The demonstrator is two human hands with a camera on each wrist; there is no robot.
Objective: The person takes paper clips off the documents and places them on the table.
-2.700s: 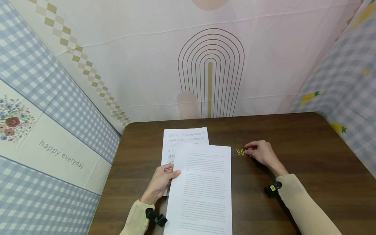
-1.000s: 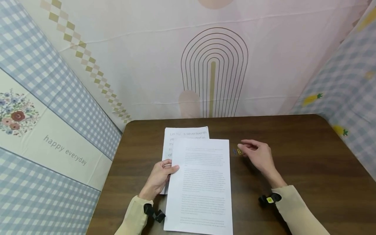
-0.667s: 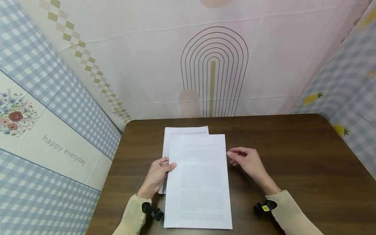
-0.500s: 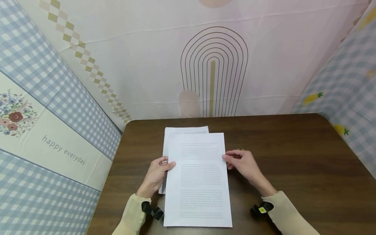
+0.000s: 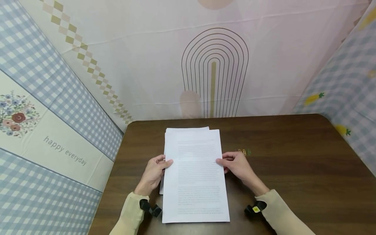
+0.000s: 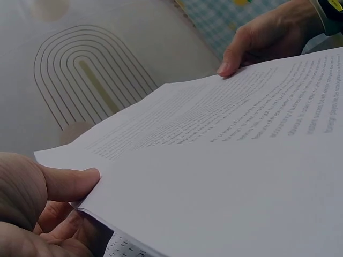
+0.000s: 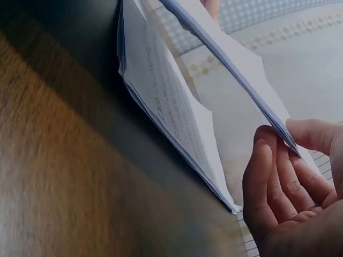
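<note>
A stack of printed sheets (image 5: 194, 182) is held up off the table between both hands. My left hand (image 5: 152, 171) pinches its left edge, thumb on top and fingers beneath, as the left wrist view shows at the sheets' corner (image 6: 161, 182). On the opposite edge my right hand (image 5: 239, 166) has its thumb over the paper and its fingers under it. A second paper stack (image 7: 166, 101) lies on the table below, with a gap under the held sheets in the right wrist view. From the head, only its top strip (image 5: 188, 129) and a left sliver show.
Just beyond my right hand lie several small paper clips, among them a yellow clip (image 5: 244, 152) and a green clip (image 5: 249, 152). The brown wooden table (image 5: 288, 156) ends at a patterned cloth backdrop (image 5: 147, 81).
My right hand has left the paper clips and taken hold of the held stack's right edge. Those sheets have shifted left and farther over the lower stack, covering its large print.
</note>
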